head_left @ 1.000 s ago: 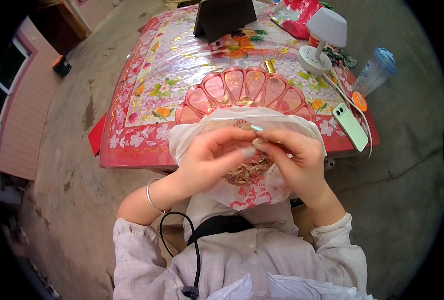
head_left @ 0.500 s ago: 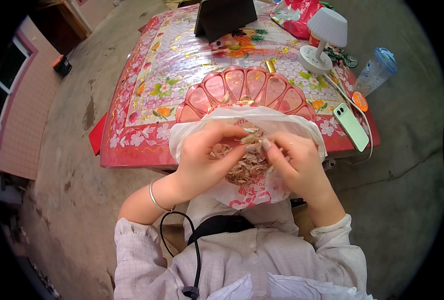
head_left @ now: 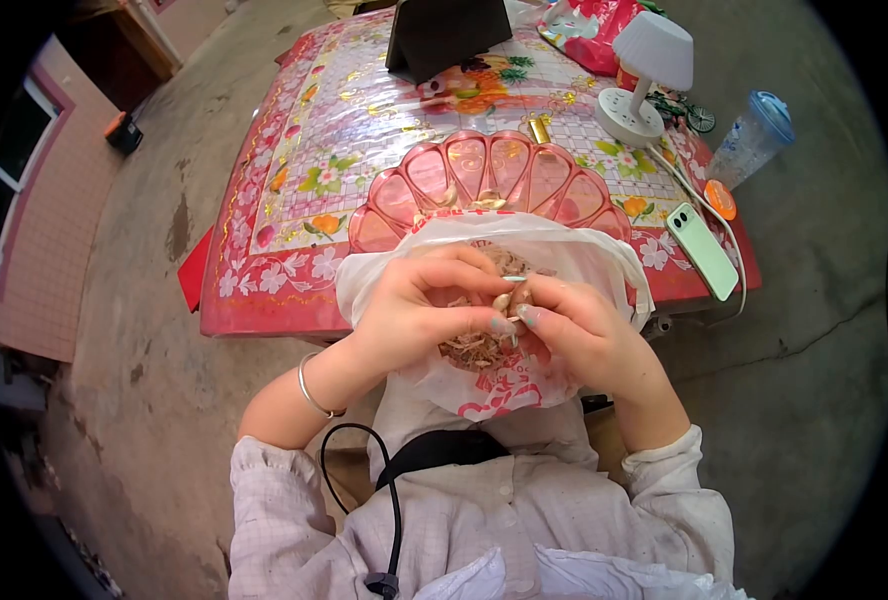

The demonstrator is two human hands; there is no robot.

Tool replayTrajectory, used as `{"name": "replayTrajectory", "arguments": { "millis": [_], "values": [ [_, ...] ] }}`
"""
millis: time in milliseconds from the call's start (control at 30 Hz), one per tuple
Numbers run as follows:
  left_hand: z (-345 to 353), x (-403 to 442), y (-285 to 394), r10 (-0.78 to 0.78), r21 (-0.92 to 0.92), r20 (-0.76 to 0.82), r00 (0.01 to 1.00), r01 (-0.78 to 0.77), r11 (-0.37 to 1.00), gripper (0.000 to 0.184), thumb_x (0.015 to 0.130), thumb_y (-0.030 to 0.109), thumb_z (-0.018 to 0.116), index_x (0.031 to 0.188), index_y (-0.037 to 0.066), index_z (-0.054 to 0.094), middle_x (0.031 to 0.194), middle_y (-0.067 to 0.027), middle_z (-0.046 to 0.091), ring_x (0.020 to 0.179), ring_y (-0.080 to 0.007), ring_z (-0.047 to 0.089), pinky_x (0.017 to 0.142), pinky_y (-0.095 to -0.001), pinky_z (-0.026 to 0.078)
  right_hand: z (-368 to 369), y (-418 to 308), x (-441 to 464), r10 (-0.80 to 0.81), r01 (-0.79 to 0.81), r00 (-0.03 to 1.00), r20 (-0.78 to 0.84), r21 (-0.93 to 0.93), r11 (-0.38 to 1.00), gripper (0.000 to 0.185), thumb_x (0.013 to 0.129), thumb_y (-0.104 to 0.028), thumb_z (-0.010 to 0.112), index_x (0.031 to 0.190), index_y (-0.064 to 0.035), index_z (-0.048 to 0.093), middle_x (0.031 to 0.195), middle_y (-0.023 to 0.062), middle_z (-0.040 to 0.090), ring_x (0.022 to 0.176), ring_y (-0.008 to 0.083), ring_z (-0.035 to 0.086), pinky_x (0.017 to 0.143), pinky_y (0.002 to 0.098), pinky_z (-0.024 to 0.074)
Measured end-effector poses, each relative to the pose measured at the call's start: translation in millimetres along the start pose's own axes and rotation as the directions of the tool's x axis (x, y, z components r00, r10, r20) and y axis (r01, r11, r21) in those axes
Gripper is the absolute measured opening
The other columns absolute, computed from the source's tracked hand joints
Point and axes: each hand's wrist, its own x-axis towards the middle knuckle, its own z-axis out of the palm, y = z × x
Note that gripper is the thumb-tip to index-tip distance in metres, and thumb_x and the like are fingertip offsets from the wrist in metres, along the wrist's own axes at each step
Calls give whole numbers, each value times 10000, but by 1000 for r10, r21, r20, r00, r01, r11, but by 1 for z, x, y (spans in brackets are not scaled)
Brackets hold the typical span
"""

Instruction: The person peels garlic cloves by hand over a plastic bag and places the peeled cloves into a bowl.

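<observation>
My left hand [head_left: 409,305] and my right hand [head_left: 592,325] meet over an open plastic bag [head_left: 574,240]. Between their pinched fingertips is a small pale piece that looks like a garlic clove [head_left: 503,302], partly hidden by the fingers. Dry, brownish papery skins [head_left: 472,352] lie in the bag below. Just behind the bag stands a pink, see-through, petal-shaped tray [head_left: 469,160]. Some pale cloves [head_left: 490,201] rest in it close to the bag's rim.
The table has a flowered cover [head_left: 304,150]. On its right are a green phone [head_left: 702,252], a white lamp [head_left: 654,50] with a cable, an orange disc [head_left: 721,201] and a lidded cup [head_left: 754,140]. A black tablet case [head_left: 449,40] stands at the back.
Both hands have shifted slightly down and come closer together; the right fingers now touch the piece beside the left fingertips. More pale cloves show in the tray near the bag's rim.
</observation>
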Motion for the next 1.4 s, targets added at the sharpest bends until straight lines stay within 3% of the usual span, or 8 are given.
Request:
{"name": "replayTrajectory", "arguments": {
  "millis": [67,133,233,333,833,933,1133,1400],
  "values": [
    [-1,0,-1,17,-40,7,1000,-17,999,252,652,-15,703,898,-1,651,841,-50,579,774,-132,546,689,-239,435,1,2,1,-37,37,999,-5,18,999,186,842,-152,422,837,17,499,648,106,496,594,188,470,564,314,379],
    [-3,0,0,116,182,46,992,-123,976,245,636,-12,712,874,16,660,842,-56,582,774,-139,549,671,-248,437,2,3,2,-74,74,997,-11,35,997,192,848,-156,414,838,14,502,642,94,493,595,175,469,561,303,377],
    [-2,-1,-4,229,271,48,972,-234,934,237,625,-3,719,854,25,665,836,-59,583,760,-148,553,658,-257,440,0,-1,2,12,-14,1000,18,140,990,202,860,-166,409,833,10,505,632,58,490,595,121,458,545,277,372],
    [0,-2,-2,235,318,30,971,-232,919,242,616,0,722,849,34,667,831,-61,584,751,-157,555,655,-263,442,0,-4,1,76,-83,996,46,155,984,202,869,-170,416,840,7,508,618,29,482,578,79,442,507,255,360],
    [-2,-4,-2,134,252,-17,991,-125,959,207,617,1,725,816,10,670,826,-65,599,754,-145,559,666,-256,441,3,1,0,84,-89,996,38,151,984,190,876,-143,398,877,8,514,636,34,512,554,89,452,483,250,368],
    [-1,-4,-2,124,214,-25,992,-116,970,208,620,-1,724,820,12,670,827,-64,600,756,-144,559,669,-257,442,3,-6,0,156,-161,987,42,338,927,185,871,-142,406,879,4,520,664,16,518,571,77,455,494,238,371],
    [-2,-4,-3,171,221,-15,985,-164,962,209,621,-6,722,823,12,668,829,-67,599,758,-145,558,667,-255,444,1,-4,1,69,-86,995,76,243,966,184,870,-157,423,870,-6,530,670,0,511,588,46,447,509,205,362],
    [-1,-3,-1,229,255,33,973,-229,939,210,621,-8,720,822,14,667,808,-71,599,753,-156,563,657,-261,443,0,-9,1,192,-220,974,123,296,929,174,869,-155,431,859,-16,533,649,-21,488,565,39,421,493,204,348]
  ]
}}
